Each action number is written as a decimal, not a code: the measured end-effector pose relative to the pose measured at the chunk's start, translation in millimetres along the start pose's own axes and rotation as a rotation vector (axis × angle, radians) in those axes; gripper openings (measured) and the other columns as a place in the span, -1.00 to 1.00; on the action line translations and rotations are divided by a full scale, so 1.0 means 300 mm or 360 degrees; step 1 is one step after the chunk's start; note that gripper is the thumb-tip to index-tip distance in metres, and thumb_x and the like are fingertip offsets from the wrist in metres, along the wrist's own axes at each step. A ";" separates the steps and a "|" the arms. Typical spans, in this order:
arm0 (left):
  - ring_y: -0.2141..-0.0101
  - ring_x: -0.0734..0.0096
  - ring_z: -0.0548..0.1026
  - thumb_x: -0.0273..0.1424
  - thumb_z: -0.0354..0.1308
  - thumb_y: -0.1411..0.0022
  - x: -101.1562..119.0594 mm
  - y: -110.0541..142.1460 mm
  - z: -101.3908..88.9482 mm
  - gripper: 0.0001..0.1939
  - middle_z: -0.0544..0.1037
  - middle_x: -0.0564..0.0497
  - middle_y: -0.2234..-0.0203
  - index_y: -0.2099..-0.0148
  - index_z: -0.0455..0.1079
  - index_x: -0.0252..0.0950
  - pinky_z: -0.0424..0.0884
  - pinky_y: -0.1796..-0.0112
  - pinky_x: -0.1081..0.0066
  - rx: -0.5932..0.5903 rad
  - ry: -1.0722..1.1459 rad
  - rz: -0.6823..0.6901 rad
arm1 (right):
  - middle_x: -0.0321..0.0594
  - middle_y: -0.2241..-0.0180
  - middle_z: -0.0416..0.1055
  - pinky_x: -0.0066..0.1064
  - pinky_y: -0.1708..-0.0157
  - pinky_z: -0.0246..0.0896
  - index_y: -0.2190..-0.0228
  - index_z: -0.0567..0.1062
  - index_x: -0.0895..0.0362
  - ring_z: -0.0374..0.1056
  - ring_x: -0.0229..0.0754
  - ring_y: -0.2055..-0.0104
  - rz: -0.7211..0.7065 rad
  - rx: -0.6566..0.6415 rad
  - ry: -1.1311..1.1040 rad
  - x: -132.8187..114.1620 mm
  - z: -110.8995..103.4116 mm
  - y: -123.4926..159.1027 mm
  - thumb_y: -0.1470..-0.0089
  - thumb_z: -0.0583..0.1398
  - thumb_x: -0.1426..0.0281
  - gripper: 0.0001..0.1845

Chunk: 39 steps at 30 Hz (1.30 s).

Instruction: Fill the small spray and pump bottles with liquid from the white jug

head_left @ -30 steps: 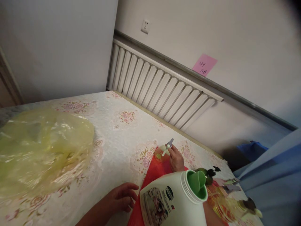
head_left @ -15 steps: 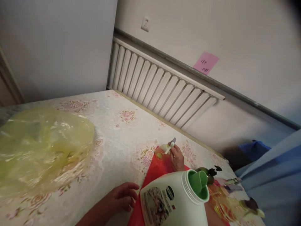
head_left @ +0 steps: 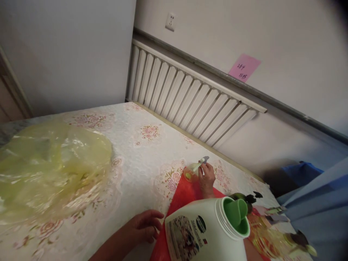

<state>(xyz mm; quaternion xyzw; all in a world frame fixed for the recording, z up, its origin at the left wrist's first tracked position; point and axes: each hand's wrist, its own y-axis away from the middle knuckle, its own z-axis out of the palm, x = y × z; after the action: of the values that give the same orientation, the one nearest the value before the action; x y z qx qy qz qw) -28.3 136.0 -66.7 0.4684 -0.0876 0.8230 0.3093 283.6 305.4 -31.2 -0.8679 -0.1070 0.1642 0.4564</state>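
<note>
Pale item [head_left: 198, 166] in right hand [head_left: 207, 178] indistinct; white jug [head_left: 214, 232] cut off

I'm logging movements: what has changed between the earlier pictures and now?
The right hand has moved slightly rightward with the pale strip it holds, which now slants more flatly. The whole view has also shifted a little. Nothing was newly grasped or released. The left hand stays near the red sheet; the yellow plastic bag lies unmoved.

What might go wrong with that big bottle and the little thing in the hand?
The big bottle has no cap on, so if the right hand behind it bumps it, anything inside might spill. That hand also holds a small pale piece, which could slip and drop.
</note>
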 end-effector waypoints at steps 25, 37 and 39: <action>0.35 0.40 0.47 -0.28 0.34 -0.01 -0.014 -0.004 -0.005 -0.56 0.57 0.04 0.28 0.02 0.46 -0.19 0.29 0.31 0.38 -0.0030 -0.0032 0.0017 | -0.11 -0.01 0.42 -0.20 0.01 0.22 0.14 0.55 0.08 0.33 -0.06 0.00 0.0088 -0.0107 -0.0123 0.033 0.011 0.028 -0.17 0.01 0.43 -0.64; 0.34 0.40 0.47 -0.24 0.36 -0.02 -0.022 -0.008 -0.011 -0.56 0.57 0.05 0.27 0.02 0.47 -0.16 0.29 0.29 0.37 -0.0054 -0.0055 0.0014 | -0.06 0.11 0.49 -0.19 -0.06 0.22 0.28 0.58 0.16 0.37 -0.06 0.00 0.0298 0.0083 -0.0347 -0.003 0.009 -0.016 -0.15 0.06 0.42 -0.71; 0.34 0.40 0.46 -0.23 0.36 0.00 -0.023 -0.007 -0.009 -0.56 0.57 0.05 0.27 0.03 0.47 -0.16 0.29 0.30 0.37 -0.0045 -0.0045 0.0012 | -0.08 0.15 0.51 -0.17 -0.06 0.22 0.29 0.57 0.15 0.38 -0.05 0.02 0.0333 0.0104 -0.0388 -0.009 0.012 -0.020 -0.13 0.07 0.41 -0.73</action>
<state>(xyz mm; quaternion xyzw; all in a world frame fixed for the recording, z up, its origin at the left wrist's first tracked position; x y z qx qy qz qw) -26.6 136.0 -74.2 0.4753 -0.1053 0.8160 0.3116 279.4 310.5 -27.5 -0.8326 -0.0651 0.3183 0.4485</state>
